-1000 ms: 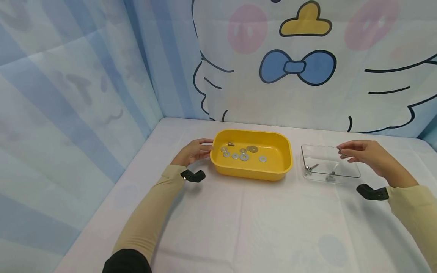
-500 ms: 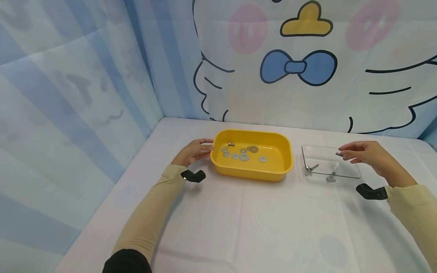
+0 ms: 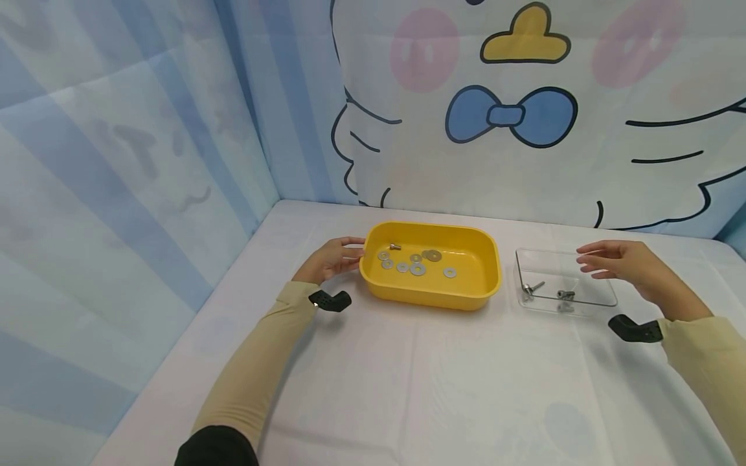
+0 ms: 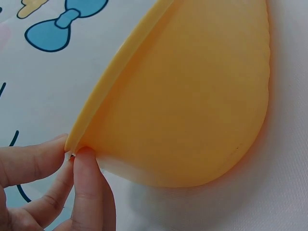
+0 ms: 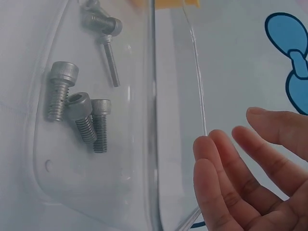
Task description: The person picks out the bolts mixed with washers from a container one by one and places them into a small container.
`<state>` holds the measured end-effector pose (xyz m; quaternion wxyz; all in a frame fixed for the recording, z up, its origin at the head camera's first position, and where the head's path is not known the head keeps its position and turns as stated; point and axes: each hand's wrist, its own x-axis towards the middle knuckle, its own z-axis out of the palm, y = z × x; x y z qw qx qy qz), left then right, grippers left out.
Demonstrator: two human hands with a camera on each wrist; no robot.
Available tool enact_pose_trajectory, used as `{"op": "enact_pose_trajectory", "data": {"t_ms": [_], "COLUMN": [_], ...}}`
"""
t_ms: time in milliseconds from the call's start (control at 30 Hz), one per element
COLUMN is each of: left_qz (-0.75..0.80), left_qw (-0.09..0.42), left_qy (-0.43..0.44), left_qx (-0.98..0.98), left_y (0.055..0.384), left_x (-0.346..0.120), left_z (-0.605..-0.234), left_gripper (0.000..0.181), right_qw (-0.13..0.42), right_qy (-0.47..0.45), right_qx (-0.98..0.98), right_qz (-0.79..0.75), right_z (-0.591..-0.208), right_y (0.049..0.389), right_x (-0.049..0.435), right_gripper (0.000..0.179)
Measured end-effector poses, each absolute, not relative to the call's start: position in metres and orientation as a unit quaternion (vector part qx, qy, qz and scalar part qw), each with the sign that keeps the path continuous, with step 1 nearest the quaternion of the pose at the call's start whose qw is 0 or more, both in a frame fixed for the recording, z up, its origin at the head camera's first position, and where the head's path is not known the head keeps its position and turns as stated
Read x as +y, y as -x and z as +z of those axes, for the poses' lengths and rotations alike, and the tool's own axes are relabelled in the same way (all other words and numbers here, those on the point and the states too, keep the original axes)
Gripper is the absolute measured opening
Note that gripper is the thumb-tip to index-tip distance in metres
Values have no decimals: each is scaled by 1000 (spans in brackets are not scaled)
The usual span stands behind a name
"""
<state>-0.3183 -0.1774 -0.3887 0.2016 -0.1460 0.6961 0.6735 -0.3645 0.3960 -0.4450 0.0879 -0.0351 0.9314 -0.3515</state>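
Observation:
My left hand (image 3: 330, 260) pinches the left rim of a yellow plastic tray (image 3: 431, 296); in the left wrist view, fingers (image 4: 89, 187) meet the tray's lip (image 4: 113, 72). Several flat washers (image 3: 417, 268) and one small bolt (image 3: 395, 246) lie inside that tray. Over the right end of a clear plastic box (image 3: 588, 303) hovers my right hand (image 3: 623, 262), its fingers relaxed and holding nothing. Several metal socket-head bolts (image 5: 79, 113) lie on the box's floor, as the right wrist view shows. One thinner bolt (image 5: 111, 60) lies apart, near the others at the far end.
Both containers stand on a table with a white cloth (image 3: 454, 388), a gap between them. A printed curtain (image 3: 373, 162) hangs along the table's back edge, and another (image 3: 116, 226) hangs on the left. A black strap mount (image 3: 329, 300) sits on my left wrist.
A bolt pinched in my right hand has been let go and now lies in the clear box. The right fingers have spread apart. My left hand stays on the yellow tray.

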Motion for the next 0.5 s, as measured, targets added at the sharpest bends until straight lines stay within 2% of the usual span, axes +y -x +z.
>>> {"op": "enact_pose_trajectory", "data": {"t_ms": [200,333,500], "left_qz": [672,672,671], "left_qw": [202,202,203], "left_qy": [148,148,150], "left_qx": [697,697,697], "left_y": [318,319,319], "left_x": [-177,-177,-177], "left_z": [-388,-387,-387], "left_gripper": [45,46,46], "right_qw": [111,125,110], "right_qy": [51,70,77], "right_qx": [927,927,927], "right_qz": [-354,-346,-351], "right_z": [-400,-368,-369], "right_y": [331,308,310], "right_x": [361,333,331], "right_gripper": [68,66,59]}}
